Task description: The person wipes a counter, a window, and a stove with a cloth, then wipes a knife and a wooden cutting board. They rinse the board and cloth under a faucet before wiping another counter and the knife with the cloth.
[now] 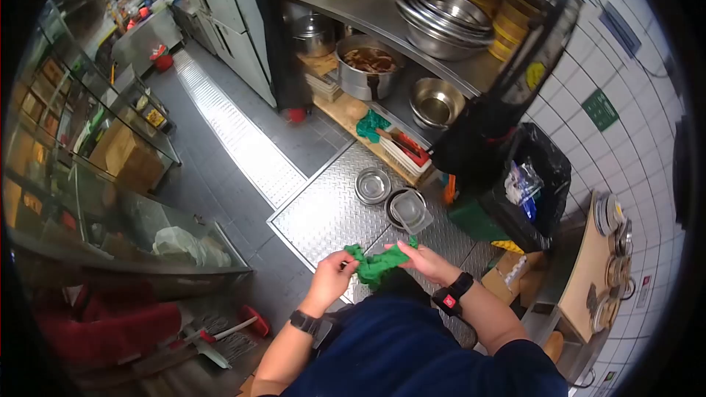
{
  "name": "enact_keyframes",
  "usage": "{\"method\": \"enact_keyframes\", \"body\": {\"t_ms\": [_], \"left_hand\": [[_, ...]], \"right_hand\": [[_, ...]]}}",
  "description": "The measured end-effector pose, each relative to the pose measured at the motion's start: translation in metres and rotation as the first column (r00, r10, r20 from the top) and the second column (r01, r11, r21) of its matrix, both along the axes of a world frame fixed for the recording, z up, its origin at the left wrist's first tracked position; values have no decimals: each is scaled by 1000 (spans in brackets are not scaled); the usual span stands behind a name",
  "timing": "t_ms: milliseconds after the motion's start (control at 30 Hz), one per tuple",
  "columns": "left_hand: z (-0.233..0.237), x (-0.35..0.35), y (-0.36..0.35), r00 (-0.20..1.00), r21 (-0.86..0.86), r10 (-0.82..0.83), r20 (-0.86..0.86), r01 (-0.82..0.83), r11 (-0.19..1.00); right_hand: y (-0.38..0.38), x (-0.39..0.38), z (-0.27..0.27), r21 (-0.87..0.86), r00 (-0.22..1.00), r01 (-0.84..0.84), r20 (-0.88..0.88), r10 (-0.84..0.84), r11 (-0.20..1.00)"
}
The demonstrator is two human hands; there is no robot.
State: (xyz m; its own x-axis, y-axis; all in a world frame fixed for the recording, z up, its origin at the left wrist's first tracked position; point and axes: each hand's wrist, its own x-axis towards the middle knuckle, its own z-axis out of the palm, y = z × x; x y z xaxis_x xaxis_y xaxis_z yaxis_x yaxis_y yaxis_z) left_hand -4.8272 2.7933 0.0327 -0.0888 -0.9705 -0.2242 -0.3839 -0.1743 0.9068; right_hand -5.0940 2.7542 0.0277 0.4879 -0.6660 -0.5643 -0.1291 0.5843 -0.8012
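A crumpled green cloth [376, 266] is stretched between my two hands, in front of my dark blue shirt. My left hand [334, 276] pinches its left end between thumb and fingers. The right end is held by my right hand [426, 261], its thumb along the cloth. Beyond the hands, on the metal floor plate [309, 213], lie a round metal bowl [373, 186] and a second round vessel with a clear square container [409, 211] on it.
Steel shelves [434, 66] ahead hold stacked bowls [445, 22] and a large pot [368, 66]. A lined bin [540, 184] stands at the right, near a side counter [588, 272]. Glass-fronted shelving [73, 125] is at the left, with a floor grate [228, 125] beyond it.
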Motion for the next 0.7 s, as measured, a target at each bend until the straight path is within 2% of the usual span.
{"method": "enact_keyframes", "body": {"t_ms": [33, 67, 100, 133, 167, 200, 233, 300, 333, 367, 433, 500, 567, 600, 633, 667, 700], "left_hand": [[-7, 13, -8, 995, 23, 100, -25, -100, 995], [-13, 26, -18, 976, 49, 214, -40, -212, 976], [-20, 41, -30, 973, 97, 230, -15, -228, 969], [-33, 54, -41, 941, 120, 314, -126, -300, 946], [-46, 66, -56, 891, 147, 390, -231, -365, 919], [-35, 77, -75, 817, 279, 455, -354, -372, 885], [-32, 87, -94, 820, 269, 451, -353, -372, 888], [-26, 117, -153, 511, 422, 614, -602, -449, 788], [-22, 133, -171, 481, 434, 614, -626, -438, 787], [-17, 148, -186, 485, 429, 615, -622, -445, 786], [-2, 178, -222, 321, 372, 592, -739, -539, 756], [20, 207, -254, 318, 262, 556, -768, -636, 726], [38, 241, -277, 332, 168, 535, -777, -710, 684], [39, 261, -288, 302, 170, 547, -781, -740, 651], [38, 281, -297, 332, 122, 553, -764, -767, 630], [37, 300, -304, 359, 72, 564, -744, -796, 601], [42, 316, -317, 322, 64, 578, -749, -834, 548]], "right_hand": [[-18, 6, -4, 1, 1000, -8, -6, 8, 1000], [-37, 12, -13, -52, 995, -23, -94, 18, 998], [-57, 18, -21, -105, 983, -40, -181, 20, 994], [-76, 26, -27, -106, 983, -40, -182, 20, 994], [-96, 36, -33, 6, 989, -13, -150, 14, 1000], [-118, 48, -38, 117, 993, 10, -116, 3, 993], [-139, 64, -43, 108, 994, 11, -110, 1, 994], [-202, 110, -48, 61, 998, -42, -47, 45, 997], [-226, 128, -62, 45, 993, -93, -63, 96, 995], [-239, 142, -73, 43, 994, -97, -54, 99, 994], [-282, 186, -69, -72, 981, -177, -97, 170, 982], [-322, 228, -68, -41, 968, -248, -57, 245, 968], [-365, 266, -72, -219, 817, -575, -200, 540, 788], [-387, 287, -37, -260, 748, -660, -312, 586, 705], [-402, 304, -30, -265, 715, -697, -318, 622, 666], [-415, 323, -27, -404, 818, -573, -237, 524, 713], [-430, 345, -25, -522, 894, -429, -127, 430, 738]]}}
